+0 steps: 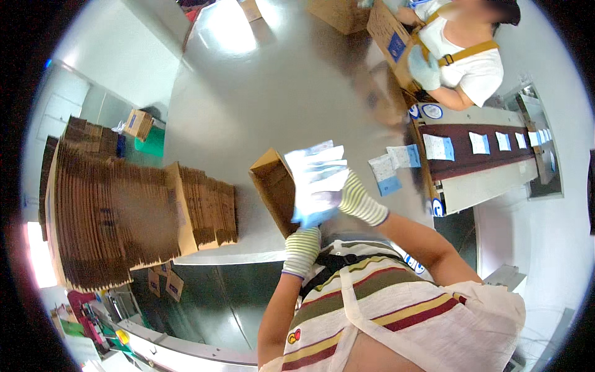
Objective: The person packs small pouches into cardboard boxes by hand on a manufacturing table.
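The glossy grey table (260,105) carries flattened brown cardboard boxes (211,208), an open brown cardboard carton (268,181) and two rectangular white-and-blue packets (385,175).

The left hand (302,248) and right hand (364,201) wear white gloves striped in yellow-green, with purple trim at the cuffs. The bunch of packets (318,180) is white and light blue; the loose packets (385,175) near the desk's right edge share these colours, with faint grey speckling. The desk (248,118) is shiny grey. Plain brown covers the open box (273,186), and the folded cartons (111,211) at the desk's near left corner are darker brown. Beyond the right edge, the belt (458,162) is dark maroon. The wearer's top (396,310) is cream, banded in olive, yellow and maroon. The co-worker's shirt (486,74) is white, crossed by mustard straps (472,53).
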The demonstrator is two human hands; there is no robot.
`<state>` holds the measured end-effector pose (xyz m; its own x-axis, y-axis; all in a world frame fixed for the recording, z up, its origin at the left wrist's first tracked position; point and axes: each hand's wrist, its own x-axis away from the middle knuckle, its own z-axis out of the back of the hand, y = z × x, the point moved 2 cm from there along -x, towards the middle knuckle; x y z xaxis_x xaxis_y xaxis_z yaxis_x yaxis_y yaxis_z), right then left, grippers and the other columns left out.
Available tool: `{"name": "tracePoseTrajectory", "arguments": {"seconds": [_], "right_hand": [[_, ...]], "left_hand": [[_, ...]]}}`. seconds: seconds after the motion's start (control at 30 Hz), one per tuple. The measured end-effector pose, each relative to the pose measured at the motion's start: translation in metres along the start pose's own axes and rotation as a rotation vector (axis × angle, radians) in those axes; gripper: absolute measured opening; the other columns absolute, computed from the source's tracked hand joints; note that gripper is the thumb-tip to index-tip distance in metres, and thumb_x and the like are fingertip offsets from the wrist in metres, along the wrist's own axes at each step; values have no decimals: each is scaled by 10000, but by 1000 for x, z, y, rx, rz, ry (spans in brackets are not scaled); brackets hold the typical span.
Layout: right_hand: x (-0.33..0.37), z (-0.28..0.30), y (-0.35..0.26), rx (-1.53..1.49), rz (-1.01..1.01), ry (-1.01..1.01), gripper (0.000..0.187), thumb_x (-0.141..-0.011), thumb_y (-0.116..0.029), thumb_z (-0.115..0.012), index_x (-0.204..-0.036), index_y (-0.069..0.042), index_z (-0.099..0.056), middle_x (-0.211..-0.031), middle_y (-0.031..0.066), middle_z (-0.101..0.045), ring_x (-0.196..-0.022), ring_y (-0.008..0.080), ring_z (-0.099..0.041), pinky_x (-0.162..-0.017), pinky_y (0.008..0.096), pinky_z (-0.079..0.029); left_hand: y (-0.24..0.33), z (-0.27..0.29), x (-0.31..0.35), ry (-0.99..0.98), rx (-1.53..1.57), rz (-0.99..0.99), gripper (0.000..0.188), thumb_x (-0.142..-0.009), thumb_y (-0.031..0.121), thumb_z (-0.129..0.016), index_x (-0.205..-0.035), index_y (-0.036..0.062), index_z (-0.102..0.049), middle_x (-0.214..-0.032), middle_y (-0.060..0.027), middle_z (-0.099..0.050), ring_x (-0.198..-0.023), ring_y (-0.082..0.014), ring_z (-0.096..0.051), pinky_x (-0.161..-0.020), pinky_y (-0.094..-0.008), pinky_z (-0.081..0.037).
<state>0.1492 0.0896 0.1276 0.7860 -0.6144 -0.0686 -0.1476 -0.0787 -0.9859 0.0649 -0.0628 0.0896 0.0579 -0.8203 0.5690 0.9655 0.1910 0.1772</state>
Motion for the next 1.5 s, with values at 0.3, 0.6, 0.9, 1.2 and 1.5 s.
{"name": "tracePoseTrajectory", "arguments": {"seconds": [0.3,0.6,0.9,1.2,1.5], "right_hand": [[-14,-47,66,-337,-486,4,313,-870,-281,-513,-1115,-90,-548,-999,100,-644,-971,209,-581,-1012,383,-334],[-17,-38,25,1275,-203,-447,672,-644,-404,-732,-1198,-106,-492,-991,137,-640,-1012,284,-592,-1109,457,-172],[-11,-40,21,1311,-36,-456,730,-620,-385,-746,-1205,-30,-493,-1050,130,-617,-1041,278,-567,-1089,490,-208],[27,-25,0,1126,113,-448,648,-691,-440,-686,-1184,-65,-495,-1236,164,-486,-1214,301,-425,-1087,471,-213],[27,-24,-45,1060,222,-181,269,-786,-270,-609,-947,-55,-628,-834,156,-627,-803,302,-616,-719,405,-491]], "left_hand": [[5,-4,1,180,78,-21,257,-876,193,-431,-1021,10,-538,-938,-199,-631,-749,-305,-647,-621,-424,-520],[2,11,11,114,45,-120,441,-816,233,-570,-1162,-26,-482,-1063,-208,-592,-829,-300,-644,-691,-388,-523],[-45,143,12,930,370,-241,237,-834,70,-539,-1065,38,-576,-971,-193,-611,-877,-347,-603,-756,-417,-490],[-49,96,-78,-48,-31,-164,311,-873,248,-449,-898,22,-662,-900,-198,-652,-878,-357,-622,-783,-435,-487],[-60,51,-114,-487,117,-170,366,-809,279,-548,-1082,53,-639,-1160,-172,-594,-1079,-327,-567,-917,-378,-440]]}}
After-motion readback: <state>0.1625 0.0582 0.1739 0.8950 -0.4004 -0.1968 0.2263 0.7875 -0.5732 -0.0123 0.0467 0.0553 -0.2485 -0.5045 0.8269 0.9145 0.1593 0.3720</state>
